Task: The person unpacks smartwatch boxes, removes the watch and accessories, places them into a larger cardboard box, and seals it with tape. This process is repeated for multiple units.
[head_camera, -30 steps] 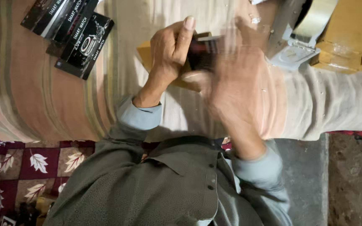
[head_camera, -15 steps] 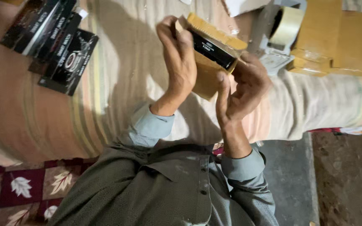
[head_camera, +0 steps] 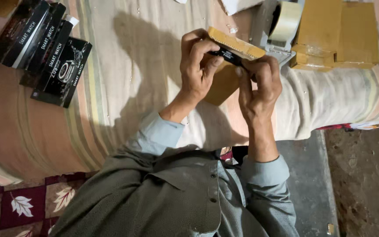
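Nearest the camera are the grey-green shirt and the two light blue cuffs, with both forearms reaching away over a striped cloth. The left hand is closed around the near end of a small brown cardboard box, thumb and fingers wrapped tight on it. The right hand grips the other side, its fingers pinched narrow on a slim black carton that sits partly inside the open mouth of the brown box, between the two hands. So the black carton is held up off the cloth, only a strip of it showing.

The step in hand looks like seating the black carton in its brown sleeve. As I judge it, the next move calls for a straight push along the box's length while the left hand keeps the mouth square, since a tilted carton could catch on the flap.

Just beyond the right hand stands a tape dispenser, and farther right lie flat brown cartons. Well off to the left of the left hand, a fan of black product boxes rests on the cloth
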